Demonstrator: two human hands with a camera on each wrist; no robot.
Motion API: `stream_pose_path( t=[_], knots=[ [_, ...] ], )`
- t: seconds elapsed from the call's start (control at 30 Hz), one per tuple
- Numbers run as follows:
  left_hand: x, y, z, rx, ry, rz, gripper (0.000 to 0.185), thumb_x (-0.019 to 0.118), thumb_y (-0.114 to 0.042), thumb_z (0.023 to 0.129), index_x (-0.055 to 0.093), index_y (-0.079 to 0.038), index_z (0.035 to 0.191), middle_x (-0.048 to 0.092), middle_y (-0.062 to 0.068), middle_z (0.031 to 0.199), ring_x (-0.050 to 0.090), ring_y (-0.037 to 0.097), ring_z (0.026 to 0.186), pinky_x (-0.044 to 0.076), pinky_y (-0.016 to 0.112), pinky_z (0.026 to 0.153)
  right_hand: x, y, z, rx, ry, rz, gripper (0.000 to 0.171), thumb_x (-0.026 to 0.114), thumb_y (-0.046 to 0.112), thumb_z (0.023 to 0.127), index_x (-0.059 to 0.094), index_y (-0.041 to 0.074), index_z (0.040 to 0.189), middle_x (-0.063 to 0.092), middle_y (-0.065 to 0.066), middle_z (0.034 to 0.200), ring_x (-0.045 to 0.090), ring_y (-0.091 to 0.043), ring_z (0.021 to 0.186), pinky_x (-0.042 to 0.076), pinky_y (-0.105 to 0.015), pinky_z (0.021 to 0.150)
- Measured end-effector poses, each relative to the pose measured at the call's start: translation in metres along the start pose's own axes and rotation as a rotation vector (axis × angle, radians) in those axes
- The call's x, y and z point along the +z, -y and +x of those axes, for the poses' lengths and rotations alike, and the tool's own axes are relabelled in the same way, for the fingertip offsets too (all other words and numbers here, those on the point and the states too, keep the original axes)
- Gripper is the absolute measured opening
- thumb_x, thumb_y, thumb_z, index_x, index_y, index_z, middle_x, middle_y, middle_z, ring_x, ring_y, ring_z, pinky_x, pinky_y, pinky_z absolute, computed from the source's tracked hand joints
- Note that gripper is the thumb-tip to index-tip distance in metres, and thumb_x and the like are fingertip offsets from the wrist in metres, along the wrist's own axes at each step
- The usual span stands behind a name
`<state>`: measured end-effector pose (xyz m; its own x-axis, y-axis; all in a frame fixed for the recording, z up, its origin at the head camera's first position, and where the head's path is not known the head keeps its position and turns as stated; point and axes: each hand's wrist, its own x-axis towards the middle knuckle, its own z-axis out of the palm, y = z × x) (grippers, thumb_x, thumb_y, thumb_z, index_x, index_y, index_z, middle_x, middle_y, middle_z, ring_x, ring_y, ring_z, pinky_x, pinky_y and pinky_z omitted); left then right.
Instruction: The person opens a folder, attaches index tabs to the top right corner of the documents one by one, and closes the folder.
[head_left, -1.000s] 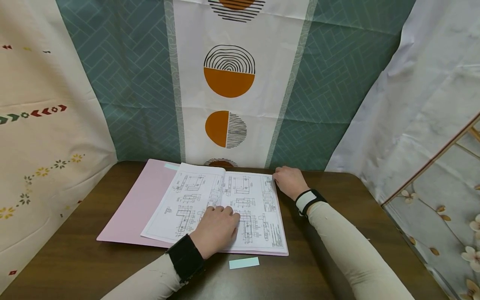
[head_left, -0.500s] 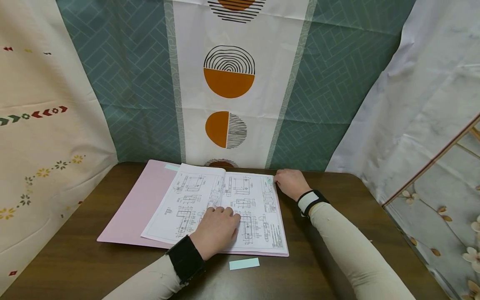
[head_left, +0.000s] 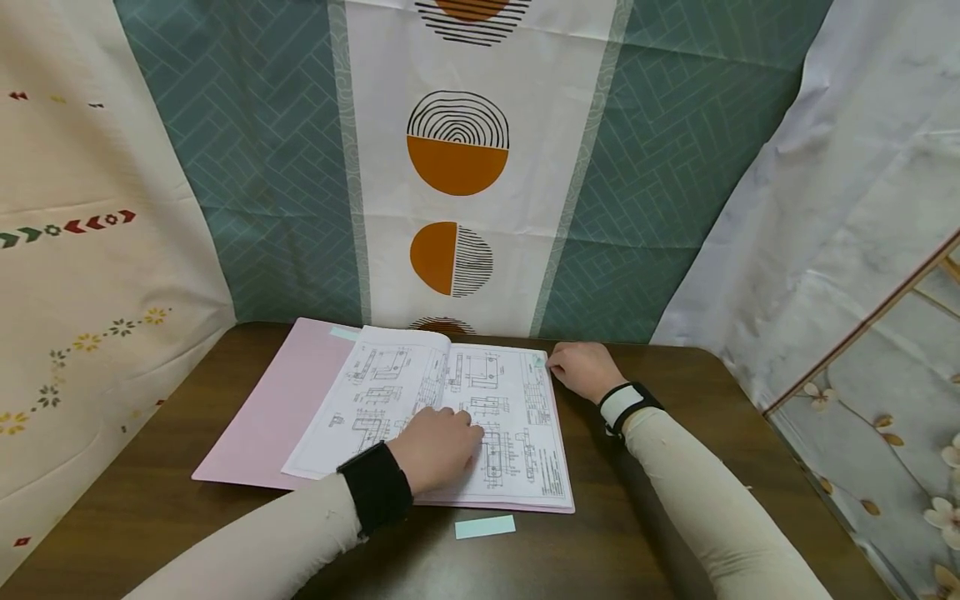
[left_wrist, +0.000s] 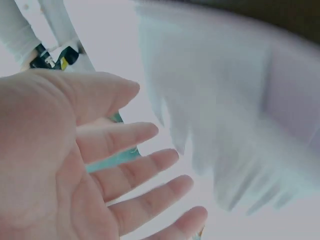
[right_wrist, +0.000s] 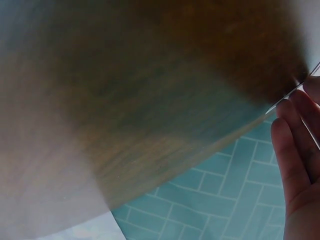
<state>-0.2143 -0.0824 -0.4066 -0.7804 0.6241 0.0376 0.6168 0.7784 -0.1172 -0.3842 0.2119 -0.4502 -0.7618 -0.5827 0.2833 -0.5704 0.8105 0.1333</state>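
Hands over drawings [head_left: 450, 417] in our pink folder [head_left: 270, 408], left hand [head_left: 438, 446] hovering spread, right hand [head_left: 583, 368] pinching the page corner.

Brown table [head_left: 675, 467] under pink folder [head_left: 270, 417], label [head_left: 485, 527]

We see the folder [head_left: 255, 417], pink, lying open and flat on the table; its sheets [head_left: 420, 400] of black line drawings lie face up, fanned over the middle and right; a pale green tab [head_left: 537, 362] sits at their far right corner.
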Motion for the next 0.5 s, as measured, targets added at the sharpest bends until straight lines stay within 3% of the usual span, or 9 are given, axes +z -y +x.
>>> stream_pose_path(
  t=[0.1,0.23,0.5],
  knots=[
    [-0.014,0.002,0.020,0.040,0.044,0.030,0.025,0.078,-0.028,0.103,0.080,-0.013,0.123,0.077,0.006,0.110,0.072,0.024,0.094,0.060,0.042,0.083,0.001,-0.002,-0.001,0.003,-0.002,-0.004,0.015,0.084,0.007,0.097,0.089,0.015,0.108,0.079,0.000,0.096,0.073,-0.014,0.081,0.062,-0.035,0.075],
    [-0.018,0.004,0.056,0.069,0.042,0.088,0.030,0.077,-0.032,0.105,0.078,-0.015,0.130,0.076,0.003,0.119,0.074,0.021,0.102,0.061,0.040,0.089,0.002,-0.004,-0.002,-0.015,-0.016,-0.020,0.015,0.085,0.007,0.096,0.089,0.015,0.107,0.079,0.001,0.095,0.073,-0.015,0.081,0.062,-0.035,0.074],
    [0.007,0.003,0.116,0.099,0.043,0.229,0.044,0.064,-0.038,0.113,0.066,-0.016,0.151,0.064,0.001,0.152,0.064,0.021,0.134,0.057,0.038,0.103,0.003,-0.002,-0.001,-0.050,-0.031,-0.033,0.015,0.085,0.009,0.097,0.089,0.017,0.109,0.082,0.002,0.105,0.078,-0.017,0.094,0.064,-0.038,0.081]
  ],
)
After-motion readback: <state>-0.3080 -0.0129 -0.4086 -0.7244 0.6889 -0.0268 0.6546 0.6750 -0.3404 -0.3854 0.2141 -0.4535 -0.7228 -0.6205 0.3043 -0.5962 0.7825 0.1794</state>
